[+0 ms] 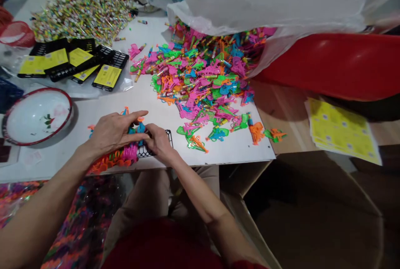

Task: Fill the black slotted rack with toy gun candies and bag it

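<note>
Black plastic grid [146, 151], lying flat, partly hidden, colourful plastic pieces [130, 152] crowded at its left

My left hand [108, 133] and right hand [161, 142] meet over a black rack [170, 137] near the desk [231, 152] edge, fingertips right by a blue toy [141, 128], can't tell which one's got it. Orange and pink toys [118, 159] are packed under my left. Big messy toy pile [200, 73] up ahead, partly under a plastic bag [275, 2]. Bowl [34, 115] off left, red tub [331, 65] far right.
</note>
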Demonstrator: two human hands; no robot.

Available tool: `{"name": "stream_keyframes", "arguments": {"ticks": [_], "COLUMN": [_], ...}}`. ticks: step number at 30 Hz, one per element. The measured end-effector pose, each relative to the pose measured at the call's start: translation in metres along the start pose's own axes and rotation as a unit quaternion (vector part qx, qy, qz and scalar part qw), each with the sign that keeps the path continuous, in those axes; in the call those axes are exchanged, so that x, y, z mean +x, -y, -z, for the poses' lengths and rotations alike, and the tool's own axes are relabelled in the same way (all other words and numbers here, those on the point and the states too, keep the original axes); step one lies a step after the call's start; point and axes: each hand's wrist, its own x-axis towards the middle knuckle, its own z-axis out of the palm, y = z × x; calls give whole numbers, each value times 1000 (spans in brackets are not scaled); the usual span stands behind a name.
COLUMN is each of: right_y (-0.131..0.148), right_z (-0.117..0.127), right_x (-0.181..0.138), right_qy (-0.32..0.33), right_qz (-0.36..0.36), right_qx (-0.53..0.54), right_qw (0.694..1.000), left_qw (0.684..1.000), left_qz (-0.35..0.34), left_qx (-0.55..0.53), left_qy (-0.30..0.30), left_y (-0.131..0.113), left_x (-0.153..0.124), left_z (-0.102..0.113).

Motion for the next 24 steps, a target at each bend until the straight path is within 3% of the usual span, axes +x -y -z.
{"name": "stream_keyframes", "arguments": {"ticks": [6,10,14,16,18,21,24], "right_y": [9,16,9,-1,-14,-32,-39], "right_z": [6,0,4,26,60,113,136], "right_x": [-7,-3,1,6,16,44,66], "right_qy": [40,56,83,123,119,-27,-54], "right_qz": [7,11,29,61,83,0,-42], "right_qx": [-122,-179,-162,-118,-106,-256,-402], "right_qw": [992,982,983,983,984,966,913], "left_qw": [998,997,992,993,993,991,990], "left_qz": [-40,31,80,79,86,102,107], "left_qx": [-35,52,78,64,57,56,52], "left_qy": [18,51,55,58,61,64,76], "left_y": [1,-5,-9,-10,-11,-11,-11], "left_x": [1,5,7,6,6,7,8], "left_z": [-1,0,1,1,2,4,4]}}
